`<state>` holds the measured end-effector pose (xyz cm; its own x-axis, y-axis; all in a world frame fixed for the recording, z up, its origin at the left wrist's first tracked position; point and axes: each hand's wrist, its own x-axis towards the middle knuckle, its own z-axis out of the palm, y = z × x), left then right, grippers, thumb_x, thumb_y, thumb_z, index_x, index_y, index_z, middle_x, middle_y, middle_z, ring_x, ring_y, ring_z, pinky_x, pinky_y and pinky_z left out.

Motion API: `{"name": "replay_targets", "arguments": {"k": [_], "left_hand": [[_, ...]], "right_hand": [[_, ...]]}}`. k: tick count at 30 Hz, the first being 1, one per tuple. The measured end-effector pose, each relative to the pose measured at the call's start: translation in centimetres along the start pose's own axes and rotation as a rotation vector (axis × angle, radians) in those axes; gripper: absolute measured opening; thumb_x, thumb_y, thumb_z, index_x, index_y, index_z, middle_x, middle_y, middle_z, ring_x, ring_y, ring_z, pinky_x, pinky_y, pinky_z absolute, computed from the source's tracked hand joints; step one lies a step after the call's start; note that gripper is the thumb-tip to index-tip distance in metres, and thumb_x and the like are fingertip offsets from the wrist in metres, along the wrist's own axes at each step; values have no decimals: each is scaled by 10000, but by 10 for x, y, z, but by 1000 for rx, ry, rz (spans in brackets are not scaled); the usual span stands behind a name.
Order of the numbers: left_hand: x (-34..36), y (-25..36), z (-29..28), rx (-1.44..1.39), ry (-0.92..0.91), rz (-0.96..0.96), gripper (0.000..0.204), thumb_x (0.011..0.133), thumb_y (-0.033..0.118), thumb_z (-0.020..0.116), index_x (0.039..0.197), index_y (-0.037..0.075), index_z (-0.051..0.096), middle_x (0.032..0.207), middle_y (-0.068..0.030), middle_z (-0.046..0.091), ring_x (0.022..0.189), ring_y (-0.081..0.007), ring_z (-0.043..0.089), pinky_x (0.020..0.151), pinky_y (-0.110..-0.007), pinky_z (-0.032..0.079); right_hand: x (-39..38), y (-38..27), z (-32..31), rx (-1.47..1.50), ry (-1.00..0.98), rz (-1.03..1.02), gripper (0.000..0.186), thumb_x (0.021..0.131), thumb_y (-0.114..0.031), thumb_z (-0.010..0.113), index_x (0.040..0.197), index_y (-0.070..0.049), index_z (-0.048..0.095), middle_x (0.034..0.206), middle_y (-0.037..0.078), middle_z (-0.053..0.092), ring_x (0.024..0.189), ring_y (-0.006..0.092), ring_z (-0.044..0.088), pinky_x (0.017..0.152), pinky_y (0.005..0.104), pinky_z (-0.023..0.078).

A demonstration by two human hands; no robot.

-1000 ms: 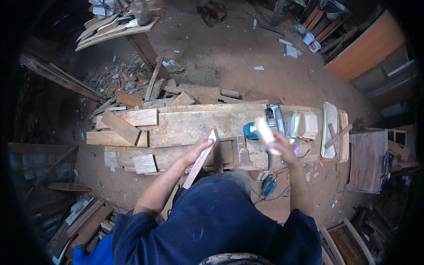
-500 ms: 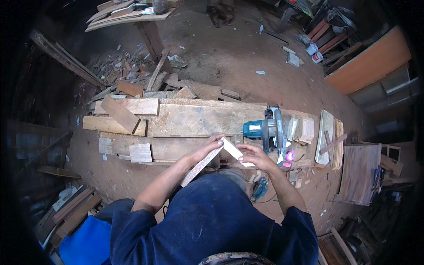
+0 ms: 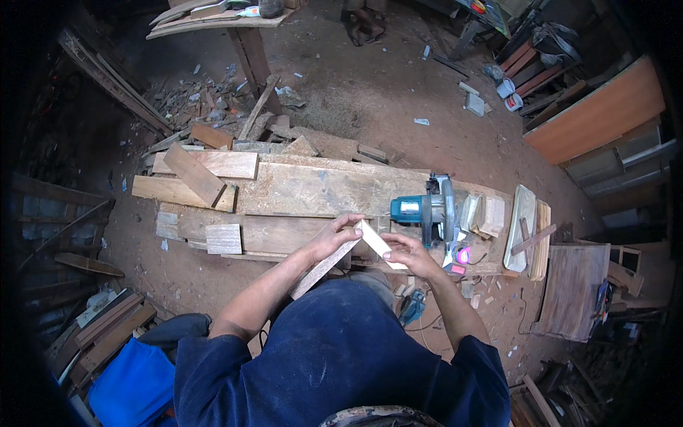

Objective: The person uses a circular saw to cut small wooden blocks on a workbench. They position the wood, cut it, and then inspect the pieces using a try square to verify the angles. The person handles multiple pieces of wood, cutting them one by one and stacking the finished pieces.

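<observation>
In front of my chest, two pale wood pieces meet in an angled corner. My left hand [image 3: 336,238] is closed at that corner, where the longer strip [image 3: 321,272] meets the short block [image 3: 375,240]. The strip runs back toward my body under my left forearm. Around the lower end of the short block, my right hand [image 3: 411,253] is closed, thumb on its face. Whether the two pieces are fixed together, I cannot tell. Beyond my right hand a teal circular saw [image 3: 425,209] rests on the workbench [image 3: 313,191].
Loose boards [image 3: 193,174] lie on the bench's left, with a small square board [image 3: 224,239] nearer. Wood blocks [image 3: 484,215], a pink tape measure [image 3: 463,255] and stacked slats [image 3: 530,231] are at right. Another teal power tool [image 3: 413,306] is on the floor. A person's feet [image 3: 365,30] show at the far side.
My hands keep nearly the same hold on the wood pieces. The view has shifted slightly, and more of the person at the far side shows.
</observation>
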<state>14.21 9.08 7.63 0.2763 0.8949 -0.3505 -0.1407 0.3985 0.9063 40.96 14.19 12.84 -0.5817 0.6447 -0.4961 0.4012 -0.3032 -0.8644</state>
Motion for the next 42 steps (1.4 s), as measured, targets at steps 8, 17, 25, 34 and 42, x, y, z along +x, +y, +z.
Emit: {"name": "replay_targets", "arguments": {"k": [8,17,25,34,42], "left_hand": [[6,-11,0,-96,-42,-47,619,948,366,640,1471,60,512,1373,-129,572,1301,-234,501,1129,-367,359],[11,-11,5,-72,-19,-65,604,919,334,647,1434,41,532,1347,-133,586,1267,-226,523,1104,-363,385],[9,-7,9,-119,-5,-99,572,968,378,643,1422,45,541,1307,-139,612,1221,-221,559,1073,-356,416],[10,-13,8,-108,-35,27,562,960,337,695,1417,54,530,1322,-124,594,1250,-225,538,1089,-387,415],[2,-15,7,-135,-43,138,584,870,264,813,1348,63,544,1360,-102,555,1261,-224,523,1093,-408,427]], "right_hand": [[-5,1,-1,28,-17,-2,613,855,-227,833,1381,-2,616,1185,138,707,1067,200,660,920,350,522],[-6,4,-3,43,5,46,637,841,-215,846,1392,3,613,1180,138,711,1031,187,669,880,328,536],[-8,8,-2,60,12,15,648,834,-201,856,1394,13,611,1191,151,711,1022,182,677,874,324,544],[-12,3,-6,16,-17,4,658,819,-181,877,1386,22,611,1291,161,669,1141,228,654,955,344,538],[-22,-10,2,20,-2,-73,651,790,-152,900,1367,-5,636,1273,135,673,1159,230,646,973,350,535]]}}
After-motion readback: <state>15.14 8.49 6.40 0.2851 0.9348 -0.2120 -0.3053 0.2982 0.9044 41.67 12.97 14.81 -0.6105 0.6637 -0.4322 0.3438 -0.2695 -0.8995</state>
